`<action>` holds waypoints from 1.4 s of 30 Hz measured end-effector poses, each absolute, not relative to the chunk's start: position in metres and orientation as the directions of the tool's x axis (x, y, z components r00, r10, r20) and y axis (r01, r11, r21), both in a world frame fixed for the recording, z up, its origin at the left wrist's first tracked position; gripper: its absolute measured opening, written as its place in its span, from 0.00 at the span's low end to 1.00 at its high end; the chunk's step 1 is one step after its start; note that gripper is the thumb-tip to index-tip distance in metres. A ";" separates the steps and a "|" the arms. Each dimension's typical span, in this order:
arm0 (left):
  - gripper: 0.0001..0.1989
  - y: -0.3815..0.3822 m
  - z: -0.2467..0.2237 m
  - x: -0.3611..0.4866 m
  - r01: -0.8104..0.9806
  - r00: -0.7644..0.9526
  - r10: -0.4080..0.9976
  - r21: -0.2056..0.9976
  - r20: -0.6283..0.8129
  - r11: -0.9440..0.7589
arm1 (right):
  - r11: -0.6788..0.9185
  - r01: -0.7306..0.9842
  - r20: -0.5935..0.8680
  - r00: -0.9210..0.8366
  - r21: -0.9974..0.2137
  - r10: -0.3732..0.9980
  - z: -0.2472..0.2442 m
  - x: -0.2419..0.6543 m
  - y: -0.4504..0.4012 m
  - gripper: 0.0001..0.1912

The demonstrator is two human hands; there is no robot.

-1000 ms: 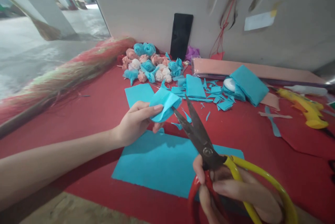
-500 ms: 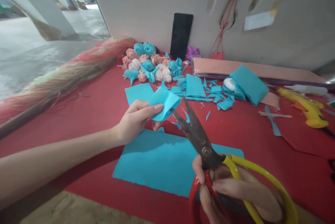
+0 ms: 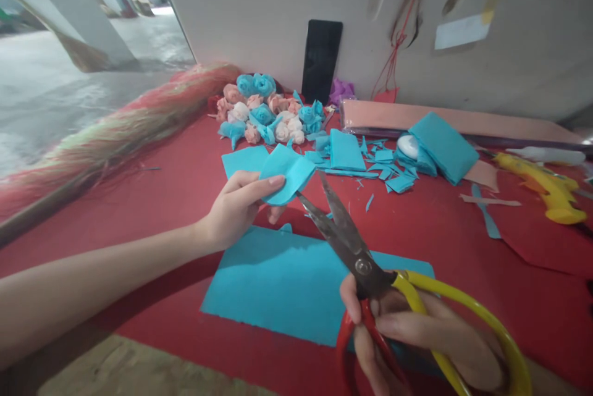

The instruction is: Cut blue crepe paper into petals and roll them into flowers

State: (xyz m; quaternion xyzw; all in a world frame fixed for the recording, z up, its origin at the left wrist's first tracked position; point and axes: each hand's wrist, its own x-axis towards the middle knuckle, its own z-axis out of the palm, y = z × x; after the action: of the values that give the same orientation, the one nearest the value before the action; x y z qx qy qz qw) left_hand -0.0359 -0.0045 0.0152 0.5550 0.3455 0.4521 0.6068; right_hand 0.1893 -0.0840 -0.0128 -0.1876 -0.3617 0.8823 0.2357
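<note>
Between the thumb and fingers of my left hand point(image 3: 243, 204) is a folded piece of blue crepe paper point(image 3: 290, 170), its lower edge rounded. My right hand point(image 3: 417, 328) grips scissors point(image 3: 364, 266) with one yellow and one red handle. Their blades are parted, and the tips reach the right edge of the held paper. Whether a blade touches it I cannot tell. Under both hands lies a large blue sheet point(image 3: 278, 285) on the red table cover. A smaller blue piece point(image 3: 241, 161) rests behind my left hand.
Paper roses point(image 3: 262, 115) in blue, pink and white are heaped at the back, near a propped phone point(image 3: 322, 59). Blue scraps point(image 3: 382, 158) and folded blue paper point(image 3: 442, 146) lie right of them. A yellow glue gun point(image 3: 542, 186) is far right. A fringed bundle point(image 3: 115, 130) borders the left.
The held paper has turned slightly and now shows a smoother, rounder edge. My left hand has shifted a little left and up. The scissors remain parted, almost in the same place.
</note>
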 end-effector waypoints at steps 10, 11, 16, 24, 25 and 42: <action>0.18 -0.007 0.014 -0.037 -0.101 0.392 0.919 0.995 0.051 -0.012 | -0.614 -0.255 -0.164 -0.824 -0.747 0.542 -0.015 0.189 -0.085 0.11; 0.18 -0.006 0.014 -0.038 -0.093 0.398 0.916 0.996 0.050 -0.014 | -0.615 -0.256 -0.161 -0.826 -0.746 0.540 -0.017 0.190 -0.086 0.11; 0.18 -0.004 0.015 -0.039 -0.056 0.436 0.900 0.998 0.029 -0.006 | -0.621 -0.248 -0.168 -0.830 -0.743 0.532 -0.018 0.191 -0.086 0.09; 0.17 -0.005 0.017 -0.038 -0.053 0.473 0.881 0.998 0.007 0.020 | -0.621 -0.241 -0.119 -0.869 -0.746 0.481 -0.017 0.192 -0.082 0.11; 0.17 -0.005 0.017 -0.038 -0.057 0.471 0.882 0.998 0.012 0.017 | -0.622 -0.240 -0.119 -0.870 -0.745 0.478 -0.020 0.193 -0.082 0.12; 0.19 -0.006 0.017 -0.038 -0.095 0.451 0.892 0.995 0.033 0.011 | -0.619 -0.187 -0.090 -0.917 -0.763 0.388 -0.029 0.184 -0.076 0.21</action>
State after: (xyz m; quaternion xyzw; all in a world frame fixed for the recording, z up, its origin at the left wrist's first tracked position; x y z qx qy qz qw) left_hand -0.0383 -0.0060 0.0175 0.5811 0.3429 0.3963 0.6227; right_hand 0.1837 -0.0764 -0.0291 -0.1242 -0.4055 0.8911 0.1613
